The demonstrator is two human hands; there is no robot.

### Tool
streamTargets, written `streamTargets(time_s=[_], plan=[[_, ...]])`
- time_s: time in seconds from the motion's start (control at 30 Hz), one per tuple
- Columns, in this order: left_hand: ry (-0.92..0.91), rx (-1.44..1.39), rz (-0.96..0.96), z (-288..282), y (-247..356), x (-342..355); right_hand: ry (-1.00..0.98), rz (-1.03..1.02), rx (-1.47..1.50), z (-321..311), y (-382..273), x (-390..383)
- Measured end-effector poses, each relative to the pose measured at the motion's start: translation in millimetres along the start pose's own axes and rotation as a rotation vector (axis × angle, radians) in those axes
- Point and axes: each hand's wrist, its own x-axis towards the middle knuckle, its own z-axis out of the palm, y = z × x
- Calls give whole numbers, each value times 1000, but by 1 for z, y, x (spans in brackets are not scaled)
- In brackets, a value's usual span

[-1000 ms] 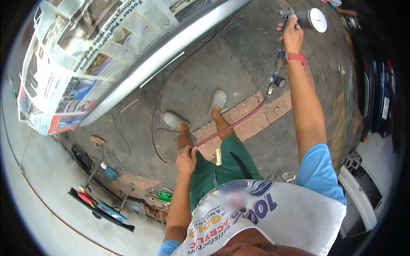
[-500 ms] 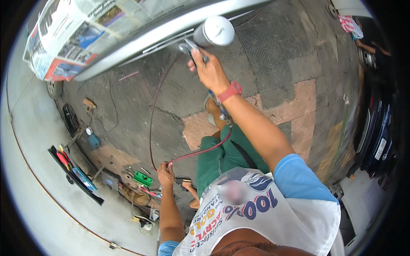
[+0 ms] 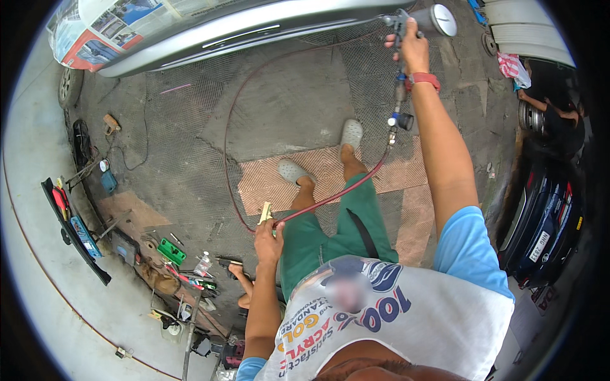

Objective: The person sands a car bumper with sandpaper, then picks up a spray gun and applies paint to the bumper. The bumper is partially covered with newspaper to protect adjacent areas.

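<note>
My right hand (image 3: 415, 54) is closed around a spray gun (image 3: 399, 26) whose grey cup with a white lid (image 3: 443, 20) points to the right. The gun's nozzle is close to the lower part of a silver car body panel (image 3: 229, 33); I cannot tell the exact gap. Below its handle hang a fitting and a small round gauge (image 3: 405, 121), joined to a dark red air hose (image 3: 340, 194). My left hand (image 3: 269, 241) pinches this hose in front of my left thigh. Just beyond its fingers shows a small pale yellow piece (image 3: 265, 212), its kind unclear.
Newspaper masking (image 3: 105, 32) covers the panel's upper left. The hose loops across the matted floor. Tools, a green case (image 3: 171, 251) and a bottle (image 3: 203, 263) lie at the lower left, near another person's leg (image 3: 241, 279). A dark car (image 3: 546, 222) stands right; another person crouches beyond it.
My right hand has swept the spray gun rightward along the panel. My left hand still holds the hose, and the pale yellow piece now shows beside it. The view has shifted.
</note>
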Motion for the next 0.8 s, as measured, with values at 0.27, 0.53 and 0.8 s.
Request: streamTargets(time_s=[0.27,0.53,0.8], plan=[[-24,-26,-107,57,89,-2,250,-137,-18,-106,41,53],[77,45,-245,110,127,-82,-289,-32,125,-71,9,25],[132,17,-240,151,228,-105,-505,-5,295,-79,-10,80]])
